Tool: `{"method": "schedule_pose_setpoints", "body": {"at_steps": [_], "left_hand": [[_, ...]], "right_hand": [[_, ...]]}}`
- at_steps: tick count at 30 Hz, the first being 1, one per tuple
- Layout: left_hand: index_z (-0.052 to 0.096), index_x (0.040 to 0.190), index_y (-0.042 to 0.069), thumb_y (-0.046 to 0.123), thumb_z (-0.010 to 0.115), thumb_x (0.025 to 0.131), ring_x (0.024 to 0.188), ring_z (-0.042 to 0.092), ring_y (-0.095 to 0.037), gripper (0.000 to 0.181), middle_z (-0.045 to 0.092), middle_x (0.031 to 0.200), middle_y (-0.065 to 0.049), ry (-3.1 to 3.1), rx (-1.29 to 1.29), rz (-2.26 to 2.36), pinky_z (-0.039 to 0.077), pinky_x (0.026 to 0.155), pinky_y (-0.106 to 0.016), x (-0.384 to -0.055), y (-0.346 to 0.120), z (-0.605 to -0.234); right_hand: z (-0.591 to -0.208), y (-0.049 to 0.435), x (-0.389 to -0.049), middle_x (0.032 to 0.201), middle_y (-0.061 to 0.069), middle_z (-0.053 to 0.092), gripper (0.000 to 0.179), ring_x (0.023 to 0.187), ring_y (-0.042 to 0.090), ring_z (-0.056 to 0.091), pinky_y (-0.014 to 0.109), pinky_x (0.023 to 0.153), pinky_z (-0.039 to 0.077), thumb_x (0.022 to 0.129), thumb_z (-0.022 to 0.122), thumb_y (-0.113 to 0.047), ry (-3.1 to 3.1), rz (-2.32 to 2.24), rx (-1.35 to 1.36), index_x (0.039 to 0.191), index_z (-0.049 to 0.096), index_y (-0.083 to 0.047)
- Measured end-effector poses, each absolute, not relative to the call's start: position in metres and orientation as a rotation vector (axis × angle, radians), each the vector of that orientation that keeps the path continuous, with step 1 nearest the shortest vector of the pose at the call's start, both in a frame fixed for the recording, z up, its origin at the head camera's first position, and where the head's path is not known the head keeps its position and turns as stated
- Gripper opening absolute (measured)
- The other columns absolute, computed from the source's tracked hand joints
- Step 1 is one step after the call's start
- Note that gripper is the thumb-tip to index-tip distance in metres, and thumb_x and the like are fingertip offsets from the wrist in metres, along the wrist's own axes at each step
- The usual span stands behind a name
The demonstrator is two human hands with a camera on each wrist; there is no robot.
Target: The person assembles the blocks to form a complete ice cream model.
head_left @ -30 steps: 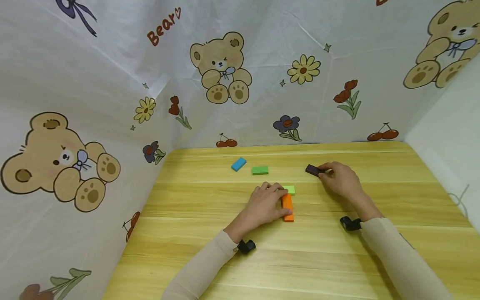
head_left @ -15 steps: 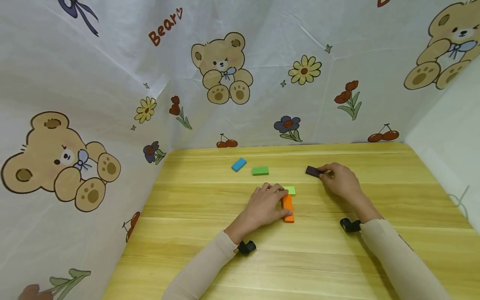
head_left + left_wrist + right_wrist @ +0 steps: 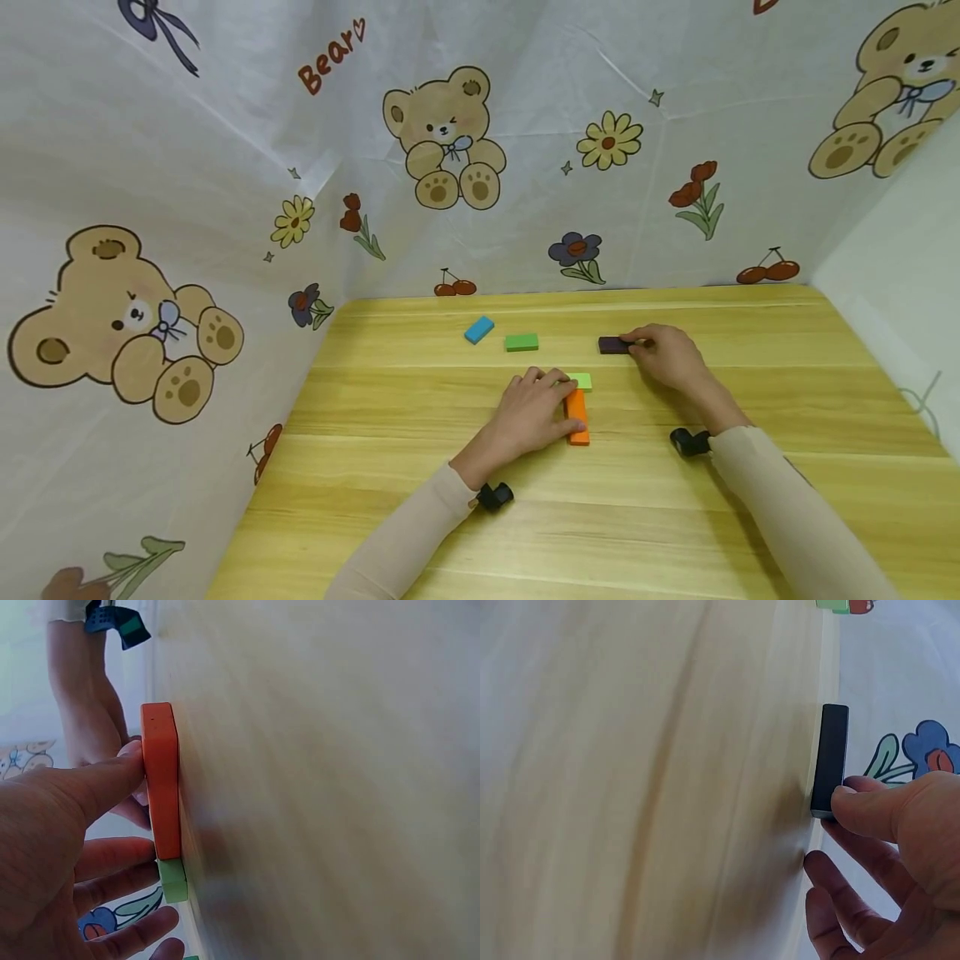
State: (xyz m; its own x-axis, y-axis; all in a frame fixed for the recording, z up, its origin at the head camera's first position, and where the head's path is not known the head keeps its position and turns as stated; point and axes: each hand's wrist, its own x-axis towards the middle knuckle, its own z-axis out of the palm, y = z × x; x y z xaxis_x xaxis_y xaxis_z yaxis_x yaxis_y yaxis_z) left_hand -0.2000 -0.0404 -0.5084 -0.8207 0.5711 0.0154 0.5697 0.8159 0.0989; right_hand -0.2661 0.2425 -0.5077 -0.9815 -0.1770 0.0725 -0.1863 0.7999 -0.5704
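My left hand (image 3: pixel 527 412) holds an orange block (image 3: pixel 577 417) lying flat on the table, thumb towards its near end and index finger at its far end. A light green block (image 3: pixel 583 382) lies crosswise against that far end, partly hidden behind the fingers; the left wrist view shows the orange block (image 3: pixel 160 784) meeting the light green block (image 3: pixel 173 880). To the right and farther back, my right hand (image 3: pixel 670 357) pinches the right end of a dark purple block (image 3: pixel 612 345) between thumb and fingers. In the right wrist view this dark block (image 3: pixel 831 754) is close over the tabletop.
A green block (image 3: pixel 521 342) and a blue block (image 3: pixel 479 330) lie farther back on the wooden table (image 3: pixel 585 517). Behind and to the left hangs a white cloth (image 3: pixel 525 150) printed with bears. A thin cable (image 3: pixel 921 398) is at the right edge.
My right hand has shifted slightly left with the dark purple block, which has turned from slanted to nearly parallel with the table's back edge. The left hand and orange block stay put.
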Motion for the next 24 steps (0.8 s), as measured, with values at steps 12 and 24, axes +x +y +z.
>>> {"method": "schedule_pose_setpoints", "body": {"at_steps": [12,24], "left_hand": [[0.059,0.155,0.031,0.072,0.062,0.098,0.132,0.054,-0.020,0.070,0.057,0.155,0.011,2.974,0.942,0.171,0.049,0.097,-0.037,-0.200,-0.040,-0.509],[0.059,0.155,0.031,0.072,0.061,0.099,0.132,0.054,-0.020,0.070,0.057,0.155,0.011,2.981,0.937,0.136,0.048,0.095,-0.036,-0.199,-0.040,-0.508]], "right_hand": [[-0.509,0.218,-0.271,0.137,0.024,0.073,0.032,0.118,0.044,0.070,0.063,0.101,0.054,0.105,0.065,-0.010,-2.951,0.970,0.354,0.135,0.076,-0.007],[-0.509,0.190,-0.278,0.133,0.020,0.076,0.029,0.123,0.050,0.066,0.068,0.111,0.045,0.103,0.069,-0.011,-2.921,0.940,0.387,0.130,0.079,-0.010]]}}
